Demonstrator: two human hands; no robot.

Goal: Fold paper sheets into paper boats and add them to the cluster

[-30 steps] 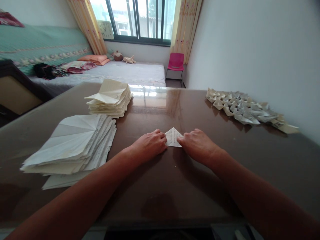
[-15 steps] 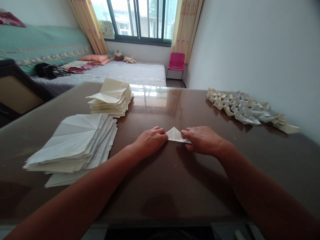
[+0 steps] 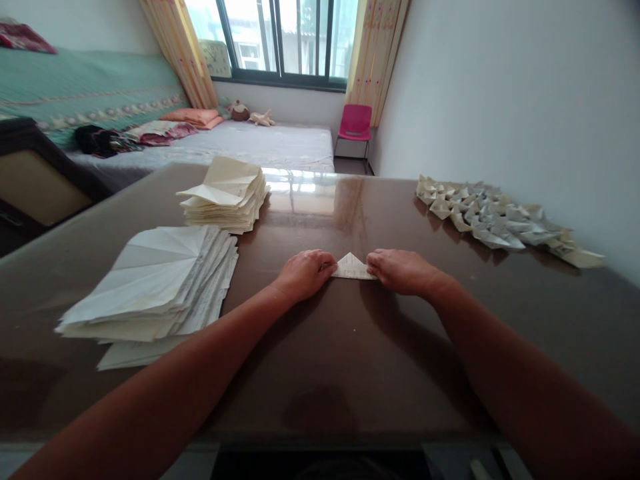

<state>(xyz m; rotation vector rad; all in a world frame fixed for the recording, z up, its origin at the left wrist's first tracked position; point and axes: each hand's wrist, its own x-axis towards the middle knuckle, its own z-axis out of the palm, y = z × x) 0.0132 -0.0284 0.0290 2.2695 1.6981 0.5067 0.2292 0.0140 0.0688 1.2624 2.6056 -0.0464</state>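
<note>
A small piece of folded paper (image 3: 351,267), with writing on it and a pointed top, is held at the middle of the brown table. My left hand (image 3: 307,273) pinches its left corner, fingers closed. At the opposite corner my right hand (image 3: 400,270) also grips the paper between thumb and fingers. A strip runs along the paper's lower edge between the two hands. The corners themselves are hidden by my fingers.
A stack of white creased sheets (image 3: 145,277) lies on the left, with a yellowish stack (image 3: 225,197) behind it. Many folded paper boats (image 3: 495,217) cluster at the right by the wall. Beyond the glossy table (image 3: 300,373) are a bed (image 3: 280,143) and a pink chair (image 3: 355,123).
The paper's lower edge now lies level, with a strip along it. My right hand has shifted slightly up and closed on the right corner. The view has moved a little.
</note>
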